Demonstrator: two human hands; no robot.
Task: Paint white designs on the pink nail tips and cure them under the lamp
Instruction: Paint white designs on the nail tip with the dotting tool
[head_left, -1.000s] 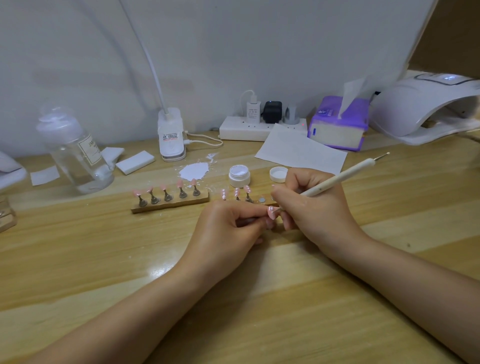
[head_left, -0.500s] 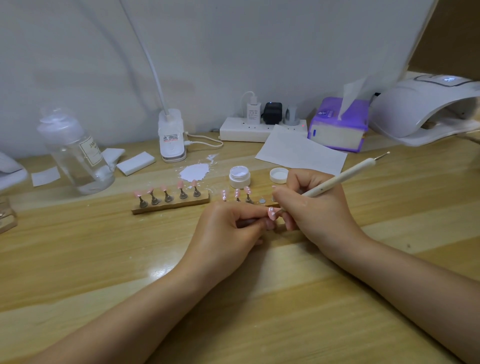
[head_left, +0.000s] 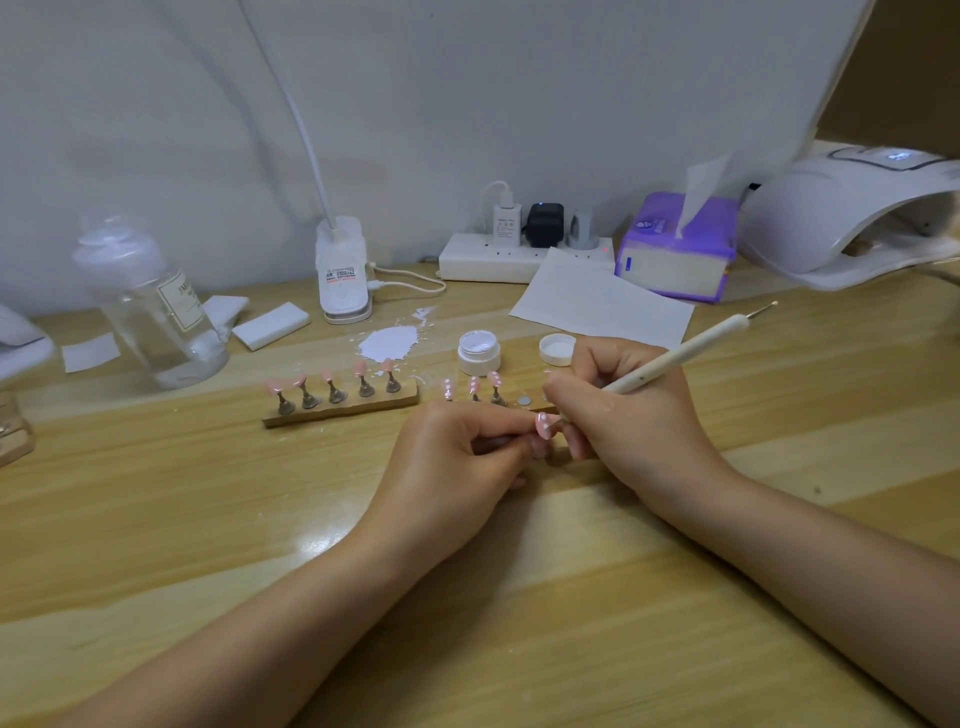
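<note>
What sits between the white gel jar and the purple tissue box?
Head view: the jar's loose white cap and a white paper sheet lie between the open white gel jar and the purple tissue box.

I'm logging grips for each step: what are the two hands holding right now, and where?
The left hand pinches a pink nail tip from below. The right hand grips the white dotting pen near its lower end.

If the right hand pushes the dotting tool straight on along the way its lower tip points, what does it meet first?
Most likely the pink nail tip pinched in the left hand: the tool in the right hand slants down-left onto it. Whether they already touch I cannot tell.
</note>
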